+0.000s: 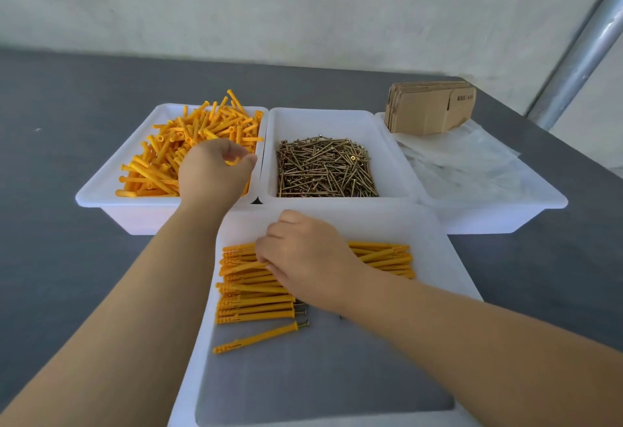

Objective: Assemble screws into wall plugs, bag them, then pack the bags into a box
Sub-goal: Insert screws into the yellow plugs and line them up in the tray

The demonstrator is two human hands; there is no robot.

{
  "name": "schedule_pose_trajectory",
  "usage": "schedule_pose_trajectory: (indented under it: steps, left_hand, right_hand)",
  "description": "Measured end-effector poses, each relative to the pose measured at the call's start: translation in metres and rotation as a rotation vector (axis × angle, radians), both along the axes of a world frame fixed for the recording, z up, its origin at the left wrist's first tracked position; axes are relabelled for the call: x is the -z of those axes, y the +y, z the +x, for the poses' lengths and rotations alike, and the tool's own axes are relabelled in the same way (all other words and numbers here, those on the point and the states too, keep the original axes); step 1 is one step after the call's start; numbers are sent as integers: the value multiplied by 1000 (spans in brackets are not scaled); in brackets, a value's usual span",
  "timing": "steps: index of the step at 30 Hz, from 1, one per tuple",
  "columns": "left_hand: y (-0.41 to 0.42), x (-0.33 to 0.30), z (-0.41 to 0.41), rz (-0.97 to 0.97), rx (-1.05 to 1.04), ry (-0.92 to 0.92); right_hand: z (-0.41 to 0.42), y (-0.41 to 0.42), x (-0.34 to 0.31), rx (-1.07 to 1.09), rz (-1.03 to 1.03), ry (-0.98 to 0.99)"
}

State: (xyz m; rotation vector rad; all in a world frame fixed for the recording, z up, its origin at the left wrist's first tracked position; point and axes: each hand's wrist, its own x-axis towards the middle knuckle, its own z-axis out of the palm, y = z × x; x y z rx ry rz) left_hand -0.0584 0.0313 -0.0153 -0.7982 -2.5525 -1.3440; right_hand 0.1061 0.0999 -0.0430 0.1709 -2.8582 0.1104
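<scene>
1. While your left hand [215, 173] reaches into the plug bin [101, 187], its fingers curl down among the loose plugs [188, 136]; whether they have pinched one yet, you cannot tell from here.
2. Your right hand [303, 258] rests on the row of assembled plugs [256, 305] in the near tray [438, 258], fingers bent onto the top ones; it seems to be setting one down or straightening the row, and a firm grip is not plain.
3. Done so far, by the look of it: a good stack of plugs with screw heads showing at their ends, plus one assembled piece [259, 337] lying apart just below the row.
4. Left to do: plenty. The screws [323, 167] in the middle bin [337, 119] and the loose plugs are far from used up.
5. Bagging has not begun, as far as you can see: the clear bags [472, 163] lie untouched in the right bin [505, 217].
6. The flat cartons [428, 109] stand behind them, none folded up yet.
</scene>
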Motion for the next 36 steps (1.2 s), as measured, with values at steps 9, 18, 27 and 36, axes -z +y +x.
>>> schedule_pose_trajectory:
  steps: [9, 18, 27, 36]
  left_hand:
    - [12, -2, 3, -635, -90, -90]
    - [17, 2, -3, -695, -26, -89]
    - [21, 5, -6, -570, -51, -12]
    - [16, -1, -1, -48, -86, 270]
  right_hand:
    - [-3, 10, -13, 74, -105, 194]
    - [-25, 111, -50, 682, -295, -88]
    - [-50, 120, -44, 815, -305, -602]
    - [-42, 127, -30, 949, -403, -125]
